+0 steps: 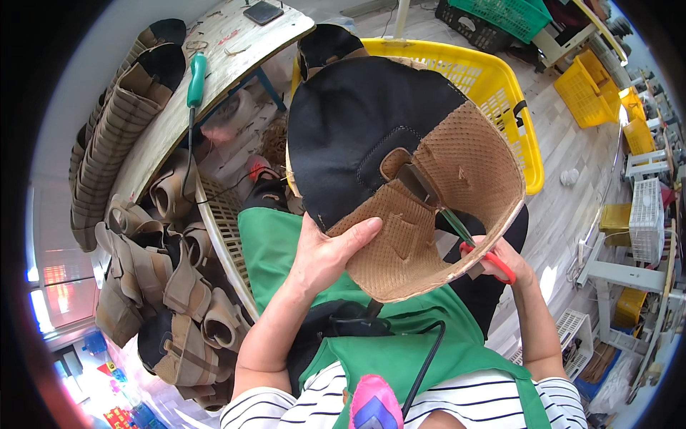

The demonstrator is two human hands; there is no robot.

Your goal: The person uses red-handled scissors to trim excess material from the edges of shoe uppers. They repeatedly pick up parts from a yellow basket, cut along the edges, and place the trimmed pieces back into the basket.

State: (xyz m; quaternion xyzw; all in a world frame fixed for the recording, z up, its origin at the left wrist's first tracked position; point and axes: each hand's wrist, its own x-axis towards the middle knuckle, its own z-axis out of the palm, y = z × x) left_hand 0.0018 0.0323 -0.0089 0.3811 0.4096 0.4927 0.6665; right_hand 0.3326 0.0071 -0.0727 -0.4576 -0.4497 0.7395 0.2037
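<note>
A boot-upper-like piece (389, 93), black on one side and tan perforated padding on the other, is spread open above my lap. My left hand (321, 254) grips its near left edge, thumb on the tan lining and fingers behind. At the right, my right hand (511, 261) is closed on red-handled scissors (493, 263). Their blades point up and left inside the curve of the piece, near a slot in the lining beside a small tan tab (395, 163). The blade tips are hard to make out there.
A yellow basket (532, 154) stands behind the piece. On the left, similar tan pieces fill a pale basket (227, 243), and more stack along a worktable (243, 43). A green-handled corded tool (196, 82) lies on its edge. Crates and racks line the right.
</note>
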